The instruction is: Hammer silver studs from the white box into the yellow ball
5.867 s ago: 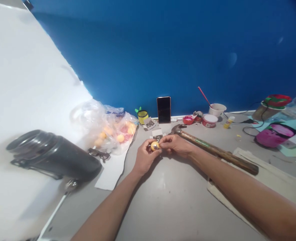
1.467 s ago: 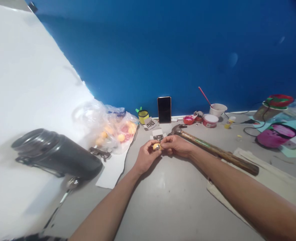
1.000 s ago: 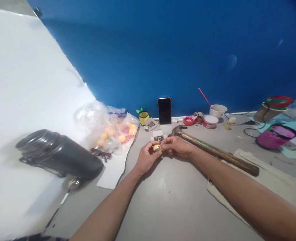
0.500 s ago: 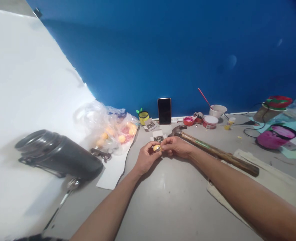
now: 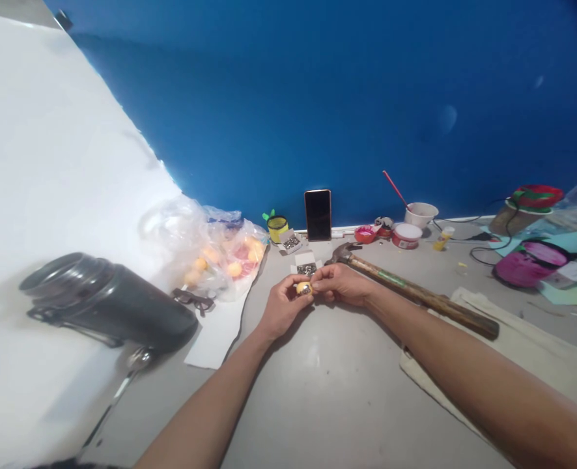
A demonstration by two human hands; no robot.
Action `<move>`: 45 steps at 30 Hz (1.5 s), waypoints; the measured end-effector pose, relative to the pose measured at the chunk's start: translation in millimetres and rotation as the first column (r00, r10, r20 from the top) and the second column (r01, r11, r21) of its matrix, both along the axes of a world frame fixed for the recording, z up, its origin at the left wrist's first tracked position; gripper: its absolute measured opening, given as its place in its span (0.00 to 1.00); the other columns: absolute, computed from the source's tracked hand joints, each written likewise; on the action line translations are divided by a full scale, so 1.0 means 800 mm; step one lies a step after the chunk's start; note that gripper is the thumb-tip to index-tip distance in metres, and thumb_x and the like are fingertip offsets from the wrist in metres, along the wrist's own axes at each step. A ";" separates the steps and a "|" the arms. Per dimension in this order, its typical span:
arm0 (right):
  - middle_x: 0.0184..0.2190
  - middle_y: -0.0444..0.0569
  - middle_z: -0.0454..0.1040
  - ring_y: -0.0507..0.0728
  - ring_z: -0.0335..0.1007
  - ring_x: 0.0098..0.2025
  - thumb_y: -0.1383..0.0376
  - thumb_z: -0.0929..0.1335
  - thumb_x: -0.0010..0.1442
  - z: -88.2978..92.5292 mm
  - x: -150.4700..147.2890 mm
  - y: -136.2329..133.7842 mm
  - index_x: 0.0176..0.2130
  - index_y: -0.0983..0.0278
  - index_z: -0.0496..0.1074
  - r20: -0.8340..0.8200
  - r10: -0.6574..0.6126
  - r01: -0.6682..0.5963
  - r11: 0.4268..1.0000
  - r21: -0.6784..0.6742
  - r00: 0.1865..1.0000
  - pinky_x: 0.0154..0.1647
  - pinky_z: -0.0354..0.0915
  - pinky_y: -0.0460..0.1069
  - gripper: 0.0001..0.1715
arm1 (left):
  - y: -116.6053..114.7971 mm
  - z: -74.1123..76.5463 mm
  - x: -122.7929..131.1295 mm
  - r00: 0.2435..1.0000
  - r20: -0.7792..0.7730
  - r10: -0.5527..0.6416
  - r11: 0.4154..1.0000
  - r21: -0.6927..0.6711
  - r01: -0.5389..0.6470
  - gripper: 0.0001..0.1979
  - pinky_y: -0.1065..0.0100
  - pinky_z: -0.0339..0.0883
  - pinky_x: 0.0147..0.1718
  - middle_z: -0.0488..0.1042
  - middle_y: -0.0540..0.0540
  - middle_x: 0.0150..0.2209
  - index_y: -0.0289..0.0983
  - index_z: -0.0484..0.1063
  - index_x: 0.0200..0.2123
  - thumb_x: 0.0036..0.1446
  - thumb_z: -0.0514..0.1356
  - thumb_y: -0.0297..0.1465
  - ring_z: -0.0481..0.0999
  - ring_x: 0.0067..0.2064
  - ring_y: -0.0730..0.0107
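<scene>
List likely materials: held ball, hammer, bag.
Held ball: smooth yellow, probably plastic; its shiny silver patch looks metallic.
Hammer: dull dark metal head; brown, worn-looking handle, likely wood.
Bag: clear plastic film, judging by glossy crinkles and orange balls showing through.

Upright phone (image 5: 318, 215) before blue wall (image 5: 288, 98)

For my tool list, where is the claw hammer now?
In the head view, the claw hammer lies right of centre, its head just beyond the right hand, its handle reaching over the beige cloth.
</scene>
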State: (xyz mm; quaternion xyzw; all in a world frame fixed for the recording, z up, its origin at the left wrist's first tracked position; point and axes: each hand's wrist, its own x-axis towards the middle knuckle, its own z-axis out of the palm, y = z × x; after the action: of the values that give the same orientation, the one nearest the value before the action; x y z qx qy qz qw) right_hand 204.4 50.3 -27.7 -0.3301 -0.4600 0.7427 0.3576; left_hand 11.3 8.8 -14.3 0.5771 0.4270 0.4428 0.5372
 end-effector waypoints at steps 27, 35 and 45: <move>0.18 0.43 0.71 0.47 0.60 0.18 0.60 0.81 0.44 0.004 -0.003 -0.003 0.28 0.66 0.74 0.006 0.026 -0.026 1.000 0.002 1.000 0.19 0.58 0.43 0.18 | -0.004 0.006 0.004 1.000 0.013 0.006 0.999 -0.049 -0.005 0.21 0.65 0.76 0.33 0.78 0.48 0.33 0.35 0.76 0.44 0.48 0.73 0.36 0.77 0.32 0.70; 0.26 0.50 0.76 0.53 0.66 0.25 0.52 0.75 0.54 0.048 0.043 0.018 0.27 0.64 0.74 0.450 -0.439 0.188 0.846 0.499 0.778 0.27 0.59 0.48 0.19 | 0.001 0.004 0.000 0.997 0.077 -0.017 0.997 -0.067 0.023 0.19 0.67 0.71 0.35 0.77 0.49 0.31 0.36 0.76 0.45 0.51 0.72 0.35 0.76 0.32 0.71; 0.46 0.63 0.80 0.70 0.77 0.49 0.52 0.69 0.61 0.063 0.084 0.022 0.45 0.67 0.78 0.890 -0.437 -0.327 0.866 0.378 -0.127 0.42 0.65 0.55 0.23 | -0.001 0.010 0.001 0.996 0.036 0.077 0.992 -0.101 -0.073 0.23 0.69 0.70 0.33 0.76 0.50 0.33 0.37 0.74 0.45 0.45 0.73 0.33 0.74 0.31 0.74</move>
State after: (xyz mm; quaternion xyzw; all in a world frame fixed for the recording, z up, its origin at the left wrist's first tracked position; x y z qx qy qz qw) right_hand 271.2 67.6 22.5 -0.6873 -0.7228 0.0718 -0.0093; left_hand 12.1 7.9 -6.3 0.5241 0.4591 0.4522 0.5568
